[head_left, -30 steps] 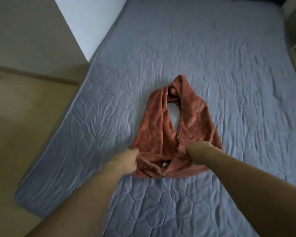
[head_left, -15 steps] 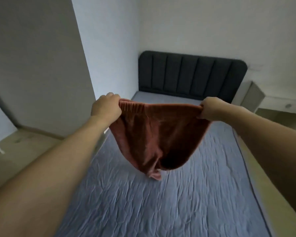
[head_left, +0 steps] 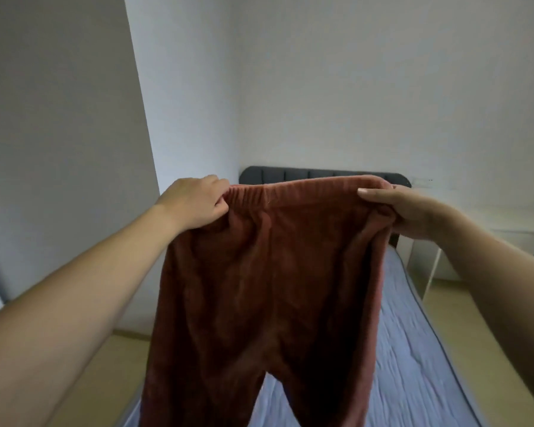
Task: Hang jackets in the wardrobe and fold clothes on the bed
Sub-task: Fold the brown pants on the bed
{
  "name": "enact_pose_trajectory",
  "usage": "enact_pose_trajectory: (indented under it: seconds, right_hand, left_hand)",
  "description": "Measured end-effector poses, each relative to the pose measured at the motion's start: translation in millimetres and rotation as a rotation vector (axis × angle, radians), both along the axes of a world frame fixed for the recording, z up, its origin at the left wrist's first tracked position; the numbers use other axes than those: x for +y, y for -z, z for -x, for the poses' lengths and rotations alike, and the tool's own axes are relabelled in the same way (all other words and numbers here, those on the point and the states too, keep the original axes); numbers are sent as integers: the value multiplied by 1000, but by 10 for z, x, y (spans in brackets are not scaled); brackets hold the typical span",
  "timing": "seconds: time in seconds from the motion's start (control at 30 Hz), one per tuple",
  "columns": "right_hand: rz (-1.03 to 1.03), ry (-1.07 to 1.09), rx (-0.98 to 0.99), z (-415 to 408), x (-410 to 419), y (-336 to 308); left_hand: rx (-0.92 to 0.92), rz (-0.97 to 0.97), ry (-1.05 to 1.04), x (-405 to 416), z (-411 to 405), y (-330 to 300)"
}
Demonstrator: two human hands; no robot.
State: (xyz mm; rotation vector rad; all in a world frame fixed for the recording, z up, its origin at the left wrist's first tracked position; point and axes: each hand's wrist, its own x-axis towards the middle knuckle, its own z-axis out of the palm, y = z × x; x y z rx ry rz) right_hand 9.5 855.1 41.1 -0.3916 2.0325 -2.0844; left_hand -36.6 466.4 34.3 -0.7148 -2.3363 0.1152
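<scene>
The rust-red trousers [head_left: 259,288] now hang higher, unfolded above the bed [head_left: 413,365], hiding most of the dark headboard [head_left: 259,174]. Left hand [head_left: 195,201] and right hand [head_left: 404,211] each pinch the waistband.

Plain white walls [head_left: 352,87] meet in a corner behind a dark padded headboard [head_left: 290,173]. A tall grey panel [head_left: 59,134] stands at the left, a white side table [head_left: 518,232] at the right, pale wooden floor [head_left: 463,318] beside it, all in soft, dim light.
</scene>
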Motion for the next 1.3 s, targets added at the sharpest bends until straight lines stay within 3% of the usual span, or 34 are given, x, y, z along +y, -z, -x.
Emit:
enact_pose_trajectory:
  seconds: [0.07, 0.13, 0.23, 0.3, 0.37, 0.43, 0.47, 0.53, 0.63, 0.7, 0.83, 0.93, 1.0, 1.13, 1.2, 1.3]
  right_hand:
    - [82, 42, 51, 30, -106, 111]
    - [59, 100, 97, 56, -171, 156]
    - [-198, 265, 204, 141, -307, 156]
    - [-420, 429, 362, 258, -418, 87]
    - [-661, 565, 437, 404, -505, 27]
    - [-776, 675, 398, 511, -559, 8]
    - [-760, 727, 374, 547, -584, 15]
    - [-588, 799, 331, 595, -679, 10]
    - [-448, 839, 289, 625, -859, -100]
    - [-430, 846, 300, 622, -924, -201]
    - [-264, 675, 231, 504, -1016, -400]
    - [-123, 537, 40, 383, -1034, -494]
    - [-39, 465, 26, 327, -1048, -522]
    - [-47, 461, 277, 235, -1110, -519]
    - [-160, 393, 422, 174, -1194, -549]
    - [-292, 358, 541, 69, -1316, -608]
  left_hand:
    - [-47, 67, 83, -45, -30, -6]
    - [-28, 19, 20, -173, -4, -35]
    - [-118, -223, -225, -326, 26, -79]
    - [-258, -315, -255, -259, 16, -132]
    - [-608, -509, -165, -178, -76, -255]
    - [-1106, -736, 65, -114, -247, -394]
    - [-1281, -789, 226, -80, -349, -438]
    - [-1433, -784, 529, 32, -530, -487]
    - [-1386, -780, 755, 239, -759, -517]
    - [-1301, -957, 935, 338, -845, -550]
    - [-1316, -1227, 1279, 430, -891, -762]
    - [-1122, -1383, 1061, 384, -815, -922]
    - [-1017, -1229, 892, 319, -733, -967]
    - [-899, -1034, 652, 112, -603, -981]
    - [-825, -851, 552, 96, -598, -973]
    - [-685, -787, 542, 131, -605, -925]
